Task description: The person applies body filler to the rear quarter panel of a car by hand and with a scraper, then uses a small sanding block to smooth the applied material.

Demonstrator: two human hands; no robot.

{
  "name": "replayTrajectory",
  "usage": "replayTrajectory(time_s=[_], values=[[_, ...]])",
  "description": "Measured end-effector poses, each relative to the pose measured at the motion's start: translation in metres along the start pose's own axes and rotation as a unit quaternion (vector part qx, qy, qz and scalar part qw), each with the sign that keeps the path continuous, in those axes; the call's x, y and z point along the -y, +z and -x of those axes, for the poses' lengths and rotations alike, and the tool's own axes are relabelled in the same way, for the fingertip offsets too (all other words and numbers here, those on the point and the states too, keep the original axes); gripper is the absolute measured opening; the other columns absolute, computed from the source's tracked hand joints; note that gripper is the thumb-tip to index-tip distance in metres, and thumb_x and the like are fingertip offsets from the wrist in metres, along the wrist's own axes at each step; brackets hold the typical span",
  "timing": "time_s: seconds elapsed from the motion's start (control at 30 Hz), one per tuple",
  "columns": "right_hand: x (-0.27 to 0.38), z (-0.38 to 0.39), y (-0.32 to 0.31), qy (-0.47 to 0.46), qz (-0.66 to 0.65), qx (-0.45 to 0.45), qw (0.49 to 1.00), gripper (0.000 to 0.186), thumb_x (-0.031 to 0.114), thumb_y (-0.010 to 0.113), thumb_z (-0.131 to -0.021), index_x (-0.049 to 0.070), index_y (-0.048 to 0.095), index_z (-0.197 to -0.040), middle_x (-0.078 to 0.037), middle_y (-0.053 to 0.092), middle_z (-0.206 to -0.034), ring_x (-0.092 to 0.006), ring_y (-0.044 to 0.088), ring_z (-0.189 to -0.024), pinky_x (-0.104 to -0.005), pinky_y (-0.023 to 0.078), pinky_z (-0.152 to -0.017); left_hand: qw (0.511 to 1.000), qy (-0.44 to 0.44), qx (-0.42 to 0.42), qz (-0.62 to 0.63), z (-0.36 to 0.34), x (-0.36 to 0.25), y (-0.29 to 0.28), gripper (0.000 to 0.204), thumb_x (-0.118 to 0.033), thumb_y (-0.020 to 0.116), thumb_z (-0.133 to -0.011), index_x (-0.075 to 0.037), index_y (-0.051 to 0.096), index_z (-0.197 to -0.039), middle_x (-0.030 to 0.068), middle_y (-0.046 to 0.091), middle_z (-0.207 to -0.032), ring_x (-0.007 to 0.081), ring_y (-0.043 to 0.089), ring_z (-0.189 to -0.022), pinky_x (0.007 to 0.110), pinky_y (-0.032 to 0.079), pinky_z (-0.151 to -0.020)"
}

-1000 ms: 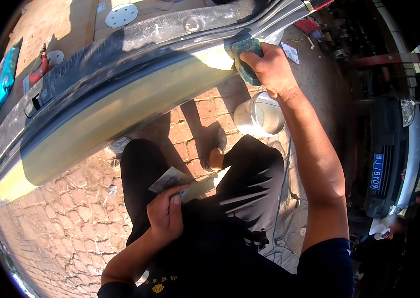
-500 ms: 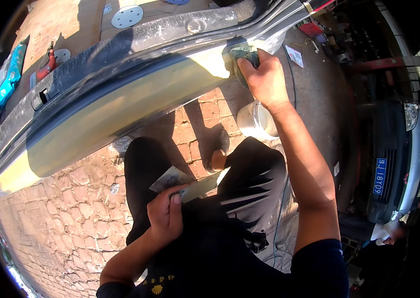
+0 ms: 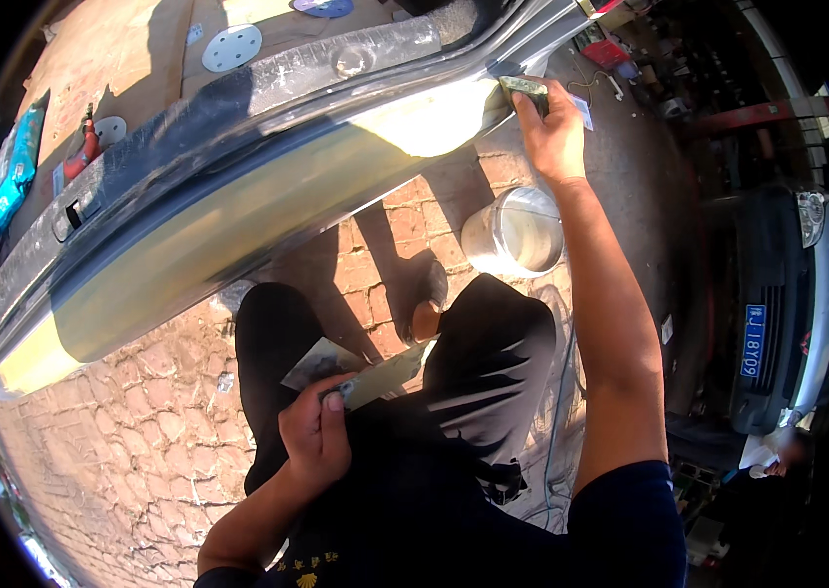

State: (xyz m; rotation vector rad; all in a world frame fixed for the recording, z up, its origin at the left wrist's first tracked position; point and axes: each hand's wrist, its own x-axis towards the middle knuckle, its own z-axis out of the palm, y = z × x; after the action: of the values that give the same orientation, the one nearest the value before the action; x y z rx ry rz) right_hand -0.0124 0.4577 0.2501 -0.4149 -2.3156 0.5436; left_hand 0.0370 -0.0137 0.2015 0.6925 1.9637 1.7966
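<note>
A long car sill panel [image 3: 208, 230] runs diagonally in front of me, its face coated with smooth yellowish filler. My right hand [image 3: 556, 122] pinches a greenish pad [image 3: 524, 86], held edge-on against the panel's far right end. Whether the pad is cloth or abrasive, I cannot tell. Over my lap, my left hand [image 3: 318, 426] is closed on two thin flat filler spreaders [image 3: 390, 377], fanned apart. Their lower ends are hidden in my fingers. Bright sun falls on part of the filler near my right hand.
A whitish bucket [image 3: 512, 235] stands on the brick paving beside my right forearm. Beyond the sill lie a round sanding disc [image 3: 231, 47], a red tool [image 3: 86, 152] and a blue packet [image 3: 17, 176]. A parked car [image 3: 792, 314] is at the right, with a cable on the ground nearby.
My right hand has moved right and slightly up toward the panel's end, and the pad has turned on edge. My left hand still holds the spreaders. The whole view has shifted slightly.
</note>
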Motion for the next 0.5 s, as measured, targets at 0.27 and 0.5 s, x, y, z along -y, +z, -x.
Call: replayTrajectory(time_s=[0.27,0.5], values=[[0.056,0.039,0.003,0.009,-0.067,0.173,0.983,0.024,0.007,0.074,-0.093,0.000,0.073,-0.116,-0.019,0.074,-0.111,-0.0334,0.073,-0.104,-0.0359,0.055,-0.095,1.000,-0.001,0.009,-0.008,-0.012,-0.004,0.015,0.025,-0.006,0.052,-0.108,0.007,0.071,-0.116,0.0168,0.079,-0.094,0.0198,0.077,-0.086,0.031,0.058,-0.080],[0.025,-0.003,-0.005,-0.041,0.052,-0.050,0.997,0.013,0.008,0.072,-0.091,0.001,0.075,-0.101,-0.019,0.074,-0.100,-0.0401,0.072,-0.093,-0.0439,0.057,-0.085,1.000,-0.016,0.009,-0.016,-0.012,-0.008,0.019,0.025,-0.006,0.052,-0.108,0.007,0.071,-0.117,0.0166,0.079,-0.094,0.0188,0.076,-0.085,0.029,0.057,-0.079]])
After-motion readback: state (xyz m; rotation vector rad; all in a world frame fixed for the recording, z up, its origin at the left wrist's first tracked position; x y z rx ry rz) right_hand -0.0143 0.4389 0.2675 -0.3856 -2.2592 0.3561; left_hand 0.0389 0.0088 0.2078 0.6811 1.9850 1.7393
